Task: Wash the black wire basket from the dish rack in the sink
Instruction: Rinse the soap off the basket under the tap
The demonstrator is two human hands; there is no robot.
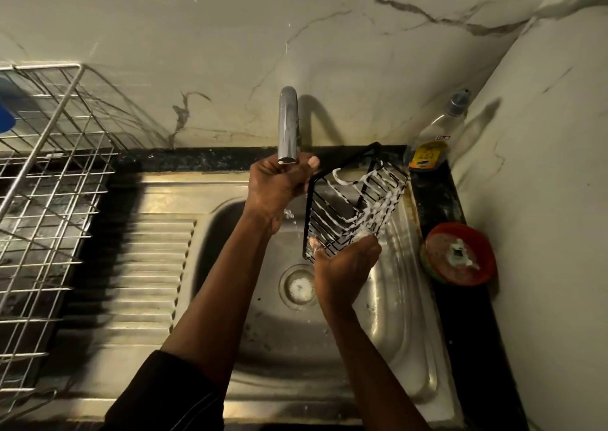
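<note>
The wire basket (348,207) is over the sink (404,348), right of the tap (288,124) at its back; dish rack (49,184) left, bottle (431,144) and tub (460,253) on the counter (467,332) right

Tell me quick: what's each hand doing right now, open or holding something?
Left hand: closed, gripping the upper corner of the black wire basket.
Right hand: closed, fingers curled round the basket's soapy lower end.

A dark sleeve (171,394), faint thin lines running through its fabric, ends near the elbow of the person's left arm; below it the forearm is bare, as is the right forearm. White soap foam (363,236) clings to the fingertips of the right hand (342,263).
</note>
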